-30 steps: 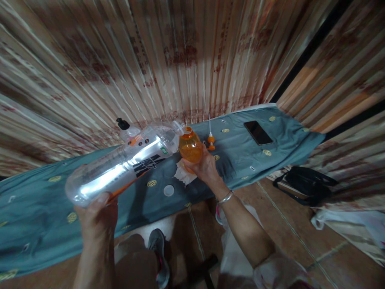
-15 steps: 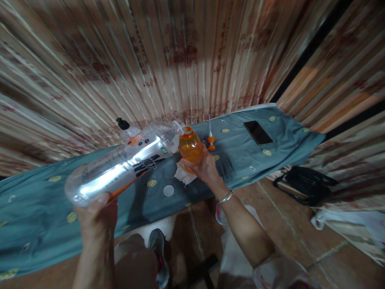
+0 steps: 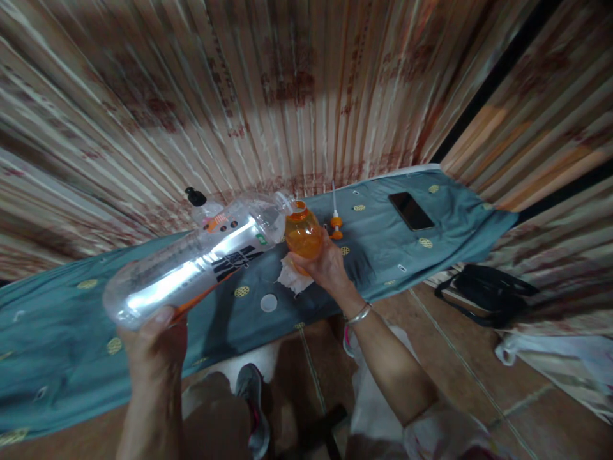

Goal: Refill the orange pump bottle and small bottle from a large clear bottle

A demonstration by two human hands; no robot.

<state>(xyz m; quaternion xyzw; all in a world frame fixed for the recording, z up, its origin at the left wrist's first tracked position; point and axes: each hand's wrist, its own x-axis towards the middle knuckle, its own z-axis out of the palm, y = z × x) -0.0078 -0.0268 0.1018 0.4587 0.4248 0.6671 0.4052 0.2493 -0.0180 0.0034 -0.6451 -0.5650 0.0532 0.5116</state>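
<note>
At the table's (image 3: 407,255) near edge, toward twelve o'clock from the person, the left hand (image 3: 153,345) is wrapped round the base of a large clear bottle (image 3: 191,262), tipped so its neck meets the mouth of a small orange bottle (image 3: 302,234) gripped upright by the right hand (image 3: 325,265) above a white tissue (image 3: 290,278). Judged from this, the step in hand is pouring from large bottle to small; whether liquid is flowing cannot be told. The next move calls for keeping neck and mouth aligned, then levelling the large bottle; a loose white cap (image 3: 269,303) lies at six o'clock of the tissue, a phone (image 3: 410,211) well apart at two o'clock.
</note>
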